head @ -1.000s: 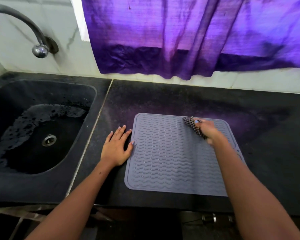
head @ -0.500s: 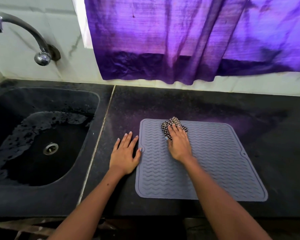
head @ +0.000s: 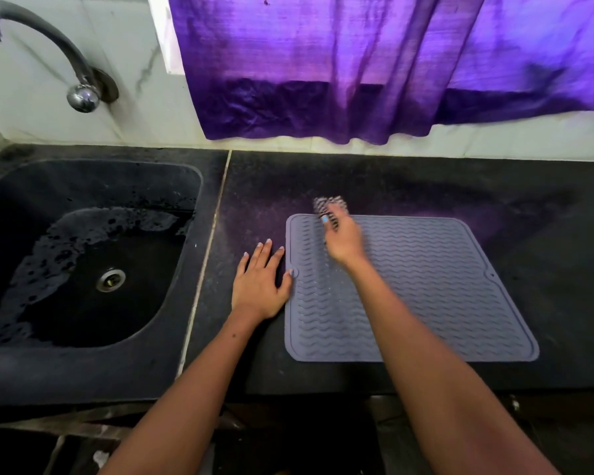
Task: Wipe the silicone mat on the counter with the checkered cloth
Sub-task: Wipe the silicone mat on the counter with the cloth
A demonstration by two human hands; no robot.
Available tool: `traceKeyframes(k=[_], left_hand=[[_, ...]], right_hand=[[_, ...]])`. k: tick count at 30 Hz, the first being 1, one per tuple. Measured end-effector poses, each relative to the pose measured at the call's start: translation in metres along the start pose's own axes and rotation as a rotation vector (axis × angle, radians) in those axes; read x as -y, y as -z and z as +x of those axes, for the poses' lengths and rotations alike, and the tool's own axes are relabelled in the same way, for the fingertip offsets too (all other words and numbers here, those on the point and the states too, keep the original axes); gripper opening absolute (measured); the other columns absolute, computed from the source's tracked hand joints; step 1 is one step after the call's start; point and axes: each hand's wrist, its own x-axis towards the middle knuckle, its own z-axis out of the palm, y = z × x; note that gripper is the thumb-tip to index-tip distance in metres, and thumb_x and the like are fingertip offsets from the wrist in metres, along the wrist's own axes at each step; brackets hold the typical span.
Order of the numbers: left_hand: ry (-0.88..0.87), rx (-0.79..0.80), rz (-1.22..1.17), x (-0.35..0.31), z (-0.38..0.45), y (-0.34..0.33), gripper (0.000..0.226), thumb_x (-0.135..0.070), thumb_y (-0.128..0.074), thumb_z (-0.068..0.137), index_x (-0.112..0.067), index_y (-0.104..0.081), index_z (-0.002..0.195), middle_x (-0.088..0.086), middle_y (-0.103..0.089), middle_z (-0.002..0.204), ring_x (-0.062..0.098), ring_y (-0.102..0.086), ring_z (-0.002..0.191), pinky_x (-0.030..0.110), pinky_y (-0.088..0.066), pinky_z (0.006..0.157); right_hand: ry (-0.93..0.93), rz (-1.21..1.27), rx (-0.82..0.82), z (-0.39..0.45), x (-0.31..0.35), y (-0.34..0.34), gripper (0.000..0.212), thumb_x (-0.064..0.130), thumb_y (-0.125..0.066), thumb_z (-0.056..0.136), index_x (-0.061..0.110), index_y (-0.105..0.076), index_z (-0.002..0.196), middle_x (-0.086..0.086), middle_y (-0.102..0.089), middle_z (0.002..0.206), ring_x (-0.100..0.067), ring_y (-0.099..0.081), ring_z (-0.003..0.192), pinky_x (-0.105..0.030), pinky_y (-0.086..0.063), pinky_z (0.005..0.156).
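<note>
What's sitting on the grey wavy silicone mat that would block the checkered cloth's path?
Nothing visible. The grey wavy silicone mat is bare apart from the right hand holding the checkered cloth at its far edge; the left hand lies beside it.

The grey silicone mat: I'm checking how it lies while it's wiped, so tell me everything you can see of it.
The grey silicone mat is a roughly square, flexible-looking sheet with rounded corners, a raised rim and rows of wavy ridges. Small notched tabs mark its left and right edges. It lies flat on the black speckled counter, right of the dark sink. The right hand holds the bunched checkered cloth at its far left corner, blurred. The left hand lies flat on the counter, thumb at the mat's left edge.
</note>
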Motion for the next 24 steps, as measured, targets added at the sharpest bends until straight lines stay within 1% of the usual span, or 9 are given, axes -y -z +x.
traceKeyframes(k=[2, 4, 8, 11, 14, 16, 19, 21, 24], left_hand=[[0.0, -0.002, 0.002, 0.0, 0.001, 0.0, 0.067, -0.054, -0.018, 0.087, -0.024, -0.028, 0.147, 0.002, -0.017, 0.158, 0.015, -0.009, 0.146, 0.036, -0.003, 0.119], [0.005, -0.007, 0.004, 0.0, 0.002, -0.001, 0.068, -0.055, -0.018, 0.087, -0.024, -0.028, 0.146, 0.002, -0.017, 0.158, 0.015, -0.01, 0.146, 0.036, -0.003, 0.119], [0.013, -0.024, 0.005, 0.0, 0.001, -0.002, 0.067, -0.055, -0.018, 0.088, -0.024, -0.028, 0.146, 0.002, -0.017, 0.158, 0.015, -0.011, 0.146, 0.036, -0.003, 0.119], [0.02, -0.028, -0.001, -0.002, 0.0, 0.0, 0.067, -0.056, -0.018, 0.087, -0.024, -0.029, 0.146, 0.001, -0.018, 0.158, 0.015, -0.011, 0.146, 0.037, -0.004, 0.12], [0.01, -0.006, -0.011, -0.002, 0.0, 0.002, 0.067, -0.055, -0.018, 0.087, -0.024, -0.028, 0.146, 0.001, -0.017, 0.158, 0.015, -0.01, 0.146, 0.037, -0.004, 0.12], [0.005, 0.003, -0.003, -0.002, 0.001, 0.002, 0.065, -0.053, -0.019, 0.09, -0.024, -0.027, 0.147, 0.001, -0.016, 0.158, 0.015, -0.009, 0.146, 0.037, -0.003, 0.12], [0.007, -0.001, 0.003, -0.001, 0.001, 0.0, 0.061, -0.05, -0.021, 0.093, -0.023, -0.026, 0.147, 0.001, -0.014, 0.159, 0.015, -0.008, 0.147, 0.036, -0.002, 0.119], [0.002, -0.01, 0.009, -0.002, 0.0, -0.001, 0.059, -0.048, -0.022, 0.094, -0.022, -0.026, 0.147, 0.002, -0.015, 0.159, 0.015, -0.008, 0.147, 0.036, -0.001, 0.119], [0.012, -0.003, 0.011, -0.003, 0.0, -0.002, 0.06, -0.046, -0.02, 0.093, -0.021, -0.025, 0.148, 0.002, -0.014, 0.159, 0.015, -0.008, 0.147, 0.037, -0.001, 0.119]], right_hand=[[0.126, -0.338, 0.145, -0.019, -0.011, -0.023, 0.052, 0.024, -0.039, 0.098, 0.013, -0.024, 0.147, -0.005, -0.018, 0.156, -0.022, -0.012, 0.145, -0.036, -0.009, 0.119], [0.19, -0.502, 0.143, -0.025, -0.021, -0.034, 0.057, 0.029, -0.033, 0.098, 0.015, -0.012, 0.149, -0.004, -0.005, 0.159, -0.02, 0.001, 0.146, -0.035, 0.001, 0.119], [0.219, -0.481, 0.206, -0.01, -0.027, -0.027, 0.057, 0.027, -0.038, 0.097, 0.017, -0.016, 0.149, -0.001, -0.01, 0.158, -0.017, -0.007, 0.146, -0.033, -0.001, 0.117], [0.131, -0.248, 0.291, 0.009, -0.018, -0.015, 0.048, 0.025, -0.043, 0.097, 0.016, -0.034, 0.144, -0.003, -0.026, 0.154, -0.019, -0.024, 0.142, -0.032, -0.017, 0.117], [-0.219, 0.323, 0.266, 0.021, 0.006, 0.006, 0.037, 0.02, -0.045, 0.097, 0.011, -0.049, 0.133, -0.014, -0.05, 0.138, -0.025, -0.05, 0.122, -0.02, -0.041, 0.088], [-0.251, 0.41, 0.157, 0.015, 0.017, 0.013, 0.038, 0.018, -0.044, 0.097, 0.011, -0.048, 0.135, -0.015, -0.052, 0.135, -0.022, -0.054, 0.112, -0.016, -0.045, 0.08], [0.012, -0.06, 0.094, -0.029, 0.017, -0.003, 0.046, 0.017, -0.044, 0.096, 0.013, -0.038, 0.141, -0.008, -0.037, 0.148, -0.025, -0.037, 0.134, -0.034, -0.028, 0.111], [0.177, -0.353, 0.122, -0.063, 0.004, -0.024, 0.052, 0.018, -0.042, 0.095, 0.014, -0.029, 0.145, -0.005, -0.024, 0.155, -0.023, -0.02, 0.143, -0.037, -0.012, 0.117], [0.234, -0.485, 0.12, -0.083, -0.009, -0.042, 0.057, 0.024, -0.038, 0.096, 0.016, -0.017, 0.148, -0.001, -0.013, 0.158, -0.017, -0.005, 0.146, -0.032, 0.001, 0.119]])
